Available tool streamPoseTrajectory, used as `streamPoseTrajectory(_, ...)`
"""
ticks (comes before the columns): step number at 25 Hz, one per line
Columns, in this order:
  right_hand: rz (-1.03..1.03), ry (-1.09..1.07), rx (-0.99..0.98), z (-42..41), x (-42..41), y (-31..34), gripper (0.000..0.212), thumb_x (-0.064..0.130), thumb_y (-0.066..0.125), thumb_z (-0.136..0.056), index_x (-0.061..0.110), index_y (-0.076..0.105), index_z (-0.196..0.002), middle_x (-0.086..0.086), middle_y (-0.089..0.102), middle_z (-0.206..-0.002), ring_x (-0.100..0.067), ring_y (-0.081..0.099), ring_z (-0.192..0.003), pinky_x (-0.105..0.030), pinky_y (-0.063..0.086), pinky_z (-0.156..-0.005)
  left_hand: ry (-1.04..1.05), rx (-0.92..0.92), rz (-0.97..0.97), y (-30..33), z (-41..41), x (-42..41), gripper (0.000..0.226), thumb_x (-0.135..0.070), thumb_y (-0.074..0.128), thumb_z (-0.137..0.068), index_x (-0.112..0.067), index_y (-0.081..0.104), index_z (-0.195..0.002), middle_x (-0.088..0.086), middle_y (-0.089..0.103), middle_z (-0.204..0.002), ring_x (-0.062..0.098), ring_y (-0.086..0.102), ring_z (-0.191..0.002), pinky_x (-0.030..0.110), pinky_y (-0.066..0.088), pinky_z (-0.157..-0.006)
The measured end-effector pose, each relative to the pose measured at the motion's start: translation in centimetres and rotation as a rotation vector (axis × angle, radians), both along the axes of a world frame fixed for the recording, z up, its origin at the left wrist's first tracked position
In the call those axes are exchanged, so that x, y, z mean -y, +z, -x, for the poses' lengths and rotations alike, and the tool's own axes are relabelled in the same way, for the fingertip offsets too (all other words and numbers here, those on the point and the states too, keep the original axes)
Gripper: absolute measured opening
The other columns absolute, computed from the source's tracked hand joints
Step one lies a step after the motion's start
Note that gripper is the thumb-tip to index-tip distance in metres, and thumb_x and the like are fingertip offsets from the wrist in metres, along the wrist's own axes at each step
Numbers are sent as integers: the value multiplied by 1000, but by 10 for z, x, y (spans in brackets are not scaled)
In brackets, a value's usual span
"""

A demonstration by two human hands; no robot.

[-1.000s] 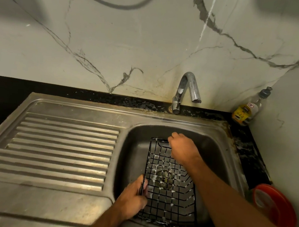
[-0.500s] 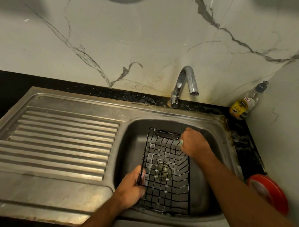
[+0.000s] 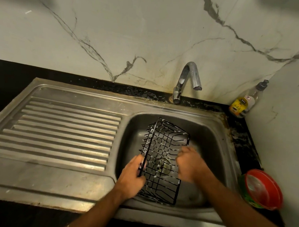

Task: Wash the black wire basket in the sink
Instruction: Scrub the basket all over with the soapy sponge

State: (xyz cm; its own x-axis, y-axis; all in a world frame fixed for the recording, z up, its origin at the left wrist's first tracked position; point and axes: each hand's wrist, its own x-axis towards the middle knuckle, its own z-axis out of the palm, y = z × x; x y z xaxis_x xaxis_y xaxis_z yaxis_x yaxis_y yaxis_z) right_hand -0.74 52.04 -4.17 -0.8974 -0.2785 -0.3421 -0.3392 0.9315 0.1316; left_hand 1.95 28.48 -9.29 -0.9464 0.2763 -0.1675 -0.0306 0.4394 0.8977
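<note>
Scrubbing step: left hand [image 3: 130,175] grips the soapy black wire basket [image 3: 162,159] by its rim; right hand [image 3: 189,164], opposite, fist closed, contents unclear; rinse likely next.

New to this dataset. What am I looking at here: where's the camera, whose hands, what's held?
No robot: a person's bare hands, filmed by one wide-angle camera on their head, looking down. The steel sink holds a black wire basket, flecked with suds. The left hand grips its near left rim. The right hand is curled against its right side; whether it holds a scrubber is hidden. The tap runs no visible water. A soap bottle and a red tub sit to the right.
</note>
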Motion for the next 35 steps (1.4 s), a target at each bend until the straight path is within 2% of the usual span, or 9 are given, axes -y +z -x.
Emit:
streamPoseTrajectory(3, 22, 127, 31, -35, 14, -13, 30, 36, 59, -89, 18, 67, -111, -3, 58, -124, -19, 40, -124, -40, 22, -115, 27, -1, -9, -1, 3, 1, 45, 13, 56, -74, -29, 52, -89, -8, 58, -93, 2, 58, -85, 11, 46, -74)
streamPoseTrajectory(9, 3, 81, -183, 10, 8, -8, 34, 20, 47, -99, 14, 56, -131, -9, 53, -133, -24, 43, -126, -41, 29, -111, 49, 61, -49, -6, 5, 6, 48, -8, 56, -67, -39, 58, -104, 1, 68, -104, 23, 66, -98, 50, 56, -87)
streamPoseTrajectory(11, 82, -47, -250, 43, -4, 1, 32, 13, 44, -99, 15, 55, -130, -9, 56, -125, -23, 51, -116, -37, 40, -104, 62, 48, -56, -5, 5, 6, 45, -8, 57, -67, -31, 62, -105, 0, 68, -100, 21, 67, -95, 48, 56, -87)
streamPoseTrajectory(15, 122, -117, -51, 57, -17, -7, 19, 11, 48, -100, 14, 63, -112, -7, 63, -114, -18, 63, -98, -33, 54, -90, 20, 15, -25, -4, 2, 4, 33, -8, 59, -67, -30, 60, -92, -5, 64, -88, 20, 62, -84, 45, 56, -78)
streamPoseTrajectory(18, 125, -117, -45, 29, -25, -27, 26, 12, 53, -96, 16, 62, -120, -5, 55, -123, -20, 59, -106, -37, 51, -97, 4, -18, 24, -8, 5, 1, 26, -8, 57, -63, -26, 50, -80, -8, 54, -77, 19, 53, -73, 50, 50, -68)
streamPoseTrajectory(21, 199, -87, 82, -6, -20, -38, 28, 14, 53, -97, 17, 62, -123, -3, 54, -127, -18, 57, -109, -34, 47, -101, 13, -28, 78, -13, 9, 0, 25, -13, 60, -60, -21, 49, -80, -4, 55, -80, 25, 56, -78, 53, 50, -69)
streamPoseTrajectory(25, 250, 70, 174, -27, -14, -38, 27, 13, 56, -96, 14, 63, -121, 0, 55, -119, -15, 58, -101, -23, 46, -90, -11, -8, 133, -24, 11, 0, 27, -23, 61, -57, -19, 51, -82, -4, 58, -83, 25, 58, -80, 53, 51, -69)
streamPoseTrajectory(30, 194, 64, -115, 13, -21, -33, 14, 26, 42, -103, 18, 54, -104, 1, 59, -98, -20, 60, -92, -39, 50, -83, 3, -27, 132, -27, 11, 0, 26, -27, 61, -56, -23, 54, -81, -6, 58, -83, 24, 58, -81, 51, 53, -69)
streamPoseTrajectory(35, 134, -47, 60, -13, 6, -37, 21, 5, 52, -96, 7, 64, -114, -10, 59, -116, -25, 59, -106, -37, 50, -95, 10, -16, 93, -26, 10, 1, 20, -31, 58, -62, -28, 50, -80, -6, 56, -84, 23, 58, -82, 41, 53, -68)
